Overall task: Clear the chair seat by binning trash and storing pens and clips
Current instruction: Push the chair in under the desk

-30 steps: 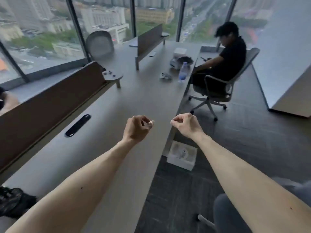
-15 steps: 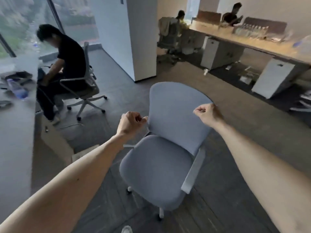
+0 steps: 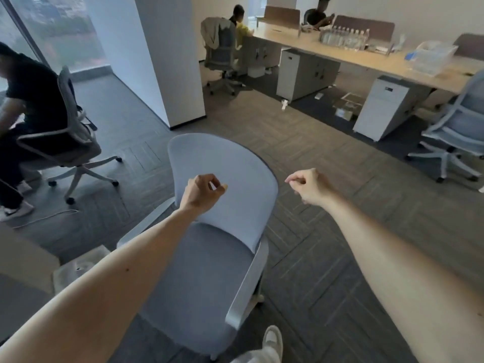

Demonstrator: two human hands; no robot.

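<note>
An office chair stands right in front of me, with a pale blue backrest (image 3: 243, 203) and a grey seat (image 3: 207, 279). Its visible seat fabric carries no objects. My left hand (image 3: 200, 192) hovers in front of the backrest with curled fingers and holds nothing that I can see. My right hand (image 3: 307, 186) hangs in the air to the right of the backrest, also curled and holding nothing. My left forearm hides the seat's left part. No pens, clips or trash are in view.
A person sits in a chair (image 3: 65, 142) at the left. A white pillar (image 3: 170, 61) rises behind. A cardboard box (image 3: 23, 260) and a white box (image 3: 78, 268) lie at lower left. Desks with cabinets (image 3: 379, 108) and another chair (image 3: 458, 127) stand at the right.
My view has swung right, from the long desk to the chair, which now sits closer and more central. Both hands have stayed curled in front of me.
</note>
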